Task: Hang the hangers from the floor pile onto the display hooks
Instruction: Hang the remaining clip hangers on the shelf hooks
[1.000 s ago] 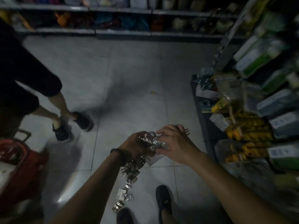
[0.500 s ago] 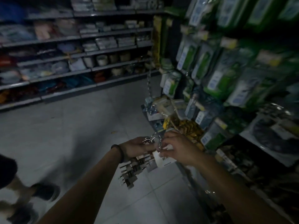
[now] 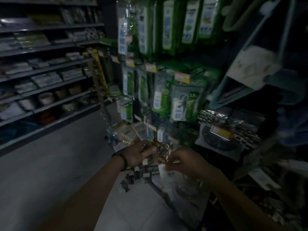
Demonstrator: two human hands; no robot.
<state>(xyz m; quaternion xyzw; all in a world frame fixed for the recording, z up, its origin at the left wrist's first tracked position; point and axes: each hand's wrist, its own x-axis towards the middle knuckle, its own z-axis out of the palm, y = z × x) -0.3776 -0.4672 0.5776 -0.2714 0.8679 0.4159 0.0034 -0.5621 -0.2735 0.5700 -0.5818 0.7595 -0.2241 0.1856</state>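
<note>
**A:** Hangers [image 3: 138, 172], where are they?

**B:** Bunched in the left hand [image 3: 140, 154]. Its fingers curl round the metal tops, and the clips dangle below the wrist.

**A:** And the right hand [image 3: 181, 162]?

**B:** At the same bunch, fingertips pinched together on something. It may be one top or a white tag [image 3: 162, 170]; it's too dim and blurred to say which.

**A:** What has changed?

**B:** A second ago the view looked down at the floor [image 3: 50, 172]. Now it faces the rack, and both hands have come up in front of the wire hooks [image 3: 155, 117] under the green packs [image 3: 183, 100]. The hold on the bunch looks the same.

**A:** Meaning what for the job?

**B:** Fetching looks finished for this bunch. I'd judge the step now is working one hanger loose. None is on a hook yet: the bunch is near the hooks, lower down, and not touching them. The risk is the tops snagging each other as one comes free.
</note>
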